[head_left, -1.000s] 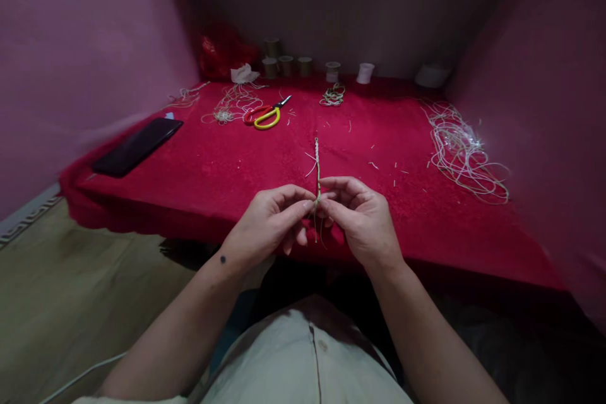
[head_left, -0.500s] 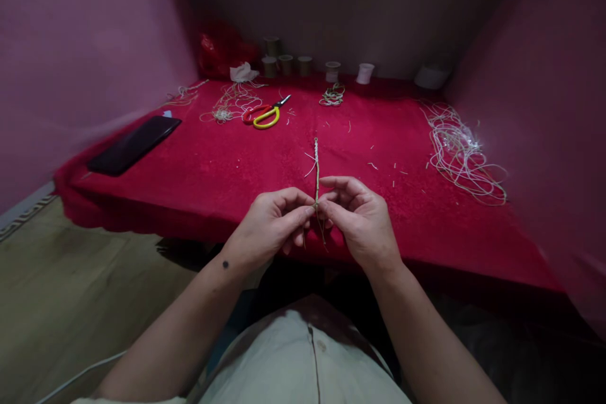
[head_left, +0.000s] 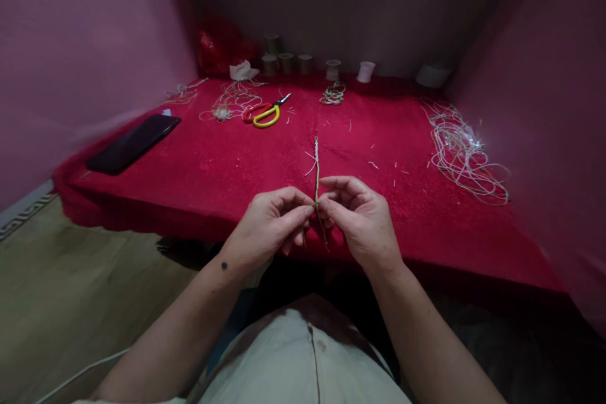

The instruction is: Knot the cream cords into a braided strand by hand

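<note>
While the left hand [head_left: 269,221] pinches the near part of a thin braided cord [head_left: 317,167] between thumb and finger, the right hand [head_left: 364,221] pinches it too, from the right; the fingertips of both almost meet — just under them, thin ends [head_left: 324,240] hang down; the cord runs straight away over the middle of the red cloth [head_left: 213,167]; scissors [head_left: 267,115] lie farther off, a bit left; a dark phone [head_left: 135,145] lies left — and a tangle of string [head_left: 466,154] lies right.

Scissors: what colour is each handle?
The scissors have a red handle and a yellow handle, as the head view shows.
</note>
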### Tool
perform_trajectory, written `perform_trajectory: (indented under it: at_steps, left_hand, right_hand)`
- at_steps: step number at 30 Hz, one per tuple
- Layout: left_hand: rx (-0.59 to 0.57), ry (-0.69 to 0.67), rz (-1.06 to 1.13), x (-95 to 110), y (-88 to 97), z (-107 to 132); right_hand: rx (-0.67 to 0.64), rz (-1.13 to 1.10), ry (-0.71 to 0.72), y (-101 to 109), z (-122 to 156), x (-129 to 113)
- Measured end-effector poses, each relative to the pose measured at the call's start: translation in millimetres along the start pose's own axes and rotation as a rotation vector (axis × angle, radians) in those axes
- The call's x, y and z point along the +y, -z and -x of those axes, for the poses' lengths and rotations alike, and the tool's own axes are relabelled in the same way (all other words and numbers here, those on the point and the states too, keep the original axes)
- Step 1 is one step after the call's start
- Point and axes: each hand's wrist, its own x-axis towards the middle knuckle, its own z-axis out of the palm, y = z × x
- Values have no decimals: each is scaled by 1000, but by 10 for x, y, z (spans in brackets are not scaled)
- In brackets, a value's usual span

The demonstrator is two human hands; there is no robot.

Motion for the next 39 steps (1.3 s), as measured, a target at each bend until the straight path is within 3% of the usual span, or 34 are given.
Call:
perform_trajectory:
  at_steps: [14,39]
  left_hand:
    - [-39,0,8,21,-6,-5]
    - [28,-64,-18,-12,-30,-16]
  right_hand:
    - [-12,-35,-9,-8,5,-4]
    - [-23,-16,2,1,-2,-10]
